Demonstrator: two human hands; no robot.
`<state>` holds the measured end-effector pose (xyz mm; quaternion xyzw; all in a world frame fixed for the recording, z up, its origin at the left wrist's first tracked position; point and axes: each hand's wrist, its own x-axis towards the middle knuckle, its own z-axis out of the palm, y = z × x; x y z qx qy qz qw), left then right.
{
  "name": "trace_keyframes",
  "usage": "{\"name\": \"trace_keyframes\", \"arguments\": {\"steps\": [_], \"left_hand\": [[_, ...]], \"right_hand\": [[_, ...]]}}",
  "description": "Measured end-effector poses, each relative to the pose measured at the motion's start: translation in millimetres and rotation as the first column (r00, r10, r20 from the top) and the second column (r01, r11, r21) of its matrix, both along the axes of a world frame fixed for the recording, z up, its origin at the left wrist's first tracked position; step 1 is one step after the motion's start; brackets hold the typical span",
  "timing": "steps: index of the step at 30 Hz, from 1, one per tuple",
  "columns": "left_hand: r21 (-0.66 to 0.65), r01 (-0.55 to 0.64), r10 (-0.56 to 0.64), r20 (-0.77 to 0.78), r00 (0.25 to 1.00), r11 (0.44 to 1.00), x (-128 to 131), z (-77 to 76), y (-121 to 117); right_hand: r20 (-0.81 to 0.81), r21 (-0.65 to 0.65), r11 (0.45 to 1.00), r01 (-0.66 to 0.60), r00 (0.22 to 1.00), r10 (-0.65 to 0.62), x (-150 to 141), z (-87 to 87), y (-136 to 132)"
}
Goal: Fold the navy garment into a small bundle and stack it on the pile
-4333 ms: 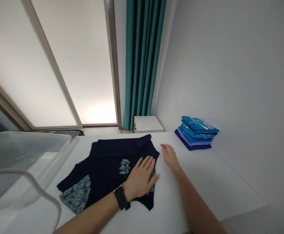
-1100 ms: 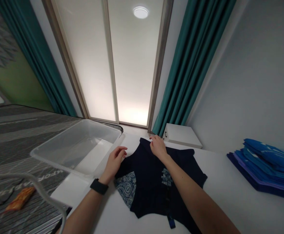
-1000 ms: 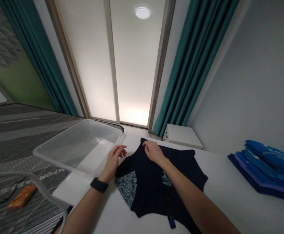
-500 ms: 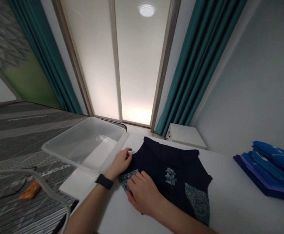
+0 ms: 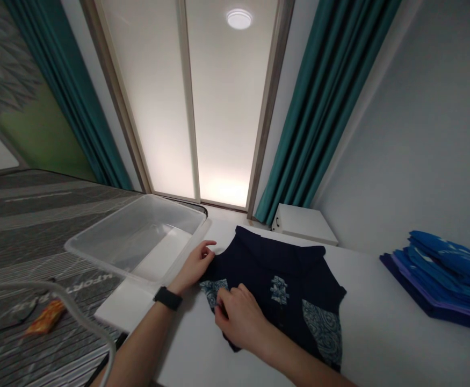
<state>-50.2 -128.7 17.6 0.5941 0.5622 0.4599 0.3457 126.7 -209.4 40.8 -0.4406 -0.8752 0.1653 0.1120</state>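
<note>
"Where's the garment?"

"The dark navy garment (image 5: 259,255) lies spread on the white desk (image 5: 367,322), a pale motif (image 5: 279,290) at its middle and a patterned panel (image 5: 324,328) towards its right side."

"And the hands?"

"The right hand (image 5: 240,317) is over the lower left part, fingers curled in at the other patterned panel (image 5: 214,289) — whether they pinch cloth, I can't tell. The left hand (image 5: 198,262) is at the upper left edge, half open, forefinger stretched out; I see no cloth held in it."

"What could go wrong?"

"If the right fingers do have cloth and pull, I'd expect the whole thing to skew, since the left seems to pin little. Thin fabric could also bunch under those bent knuckles and leave a crease."

"Anything nearby?"

"A clear plastic bin (image 5: 187,248) just beyond the left hand — a wide elbow could knock it. The folded stack (image 5: 440,279) sits well apart, on the right."
</note>
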Motion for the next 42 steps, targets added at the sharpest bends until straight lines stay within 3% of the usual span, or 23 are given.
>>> {"name": "trace_keyframes", "arguments": {"steps": [4,7,9,11,13,15,18,22,26,31,36,39,42], "left_hand": [[-0.070,0.015,0.007,0.309,0.951,0.997,1,9.4,-3],[-0.008,0.127,-0.104,0.521,0.847,0.992,4,12.3,-6],[0.059,0.201,-0.202,0.523,0.828,0.978,8,11.5,-8],[0.085,0.236,-0.251,0.369,0.895,0.968,14,9.0,-10],[0.099,0.237,-0.248,0.122,0.961,0.966,19,5.4,-12],[0.137,0.232,-0.220,-0.096,0.971,0.963,22,0.9,-12],[0.181,0.214,-0.159,-0.275,0.948,0.960,23,-6.7,-9],[0.191,0.170,-0.090,-0.369,0.925,0.967,22,-16.1,3],[0.199,0.175,-0.069,-0.449,0.891,0.964,24,-19.4,14],[0.195,0.214,-0.084,-0.521,0.849,0.957,27,-16.9,22],[0.278,0.177,0.013,-0.570,0.821,0.944,28,-4.4,11],[0.336,0.354,-0.048,-0.663,0.747,0.873,32,15.7,-14],[0.214,0.680,-0.224,-0.839,0.495,0.701,40,34.8,-47]], "right_hand": [[-0.171,-0.179,0.983,0.041,0.983,-0.072,23,7.6,8],[-0.227,-0.199,0.976,0.085,0.965,-0.131,38,6.2,11],[-0.207,-0.166,0.979,0.116,0.967,-0.150,46,3.3,10],[-0.149,-0.089,0.985,0.145,0.976,-0.157,55,-0.1,9],[-0.083,0.001,0.987,0.160,0.984,-0.160,62,-4.1,8],[-0.037,0.065,0.984,0.165,0.986,-0.163,67,-8.8,8],[-0.022,0.121,0.978,0.171,0.985,-0.169,71,-16.1,7],[-0.066,0.157,0.972,0.176,0.984,-0.167,74,-19.8,5],[-0.131,0.153,0.985,0.083,0.989,-0.063,76,-12.3,-3],[-0.156,0.135,0.989,-0.063,0.984,0.084,76,-3.7,-14],[-0.155,0.099,0.993,-0.061,0.985,0.076,78,-5.8,-14],[-0.202,0.073,0.996,-0.042,0.978,0.056,83,-6.7,-10],[-0.194,0.085,0.996,-0.004,0.981,0.021,89,-8.0,-4]]}}
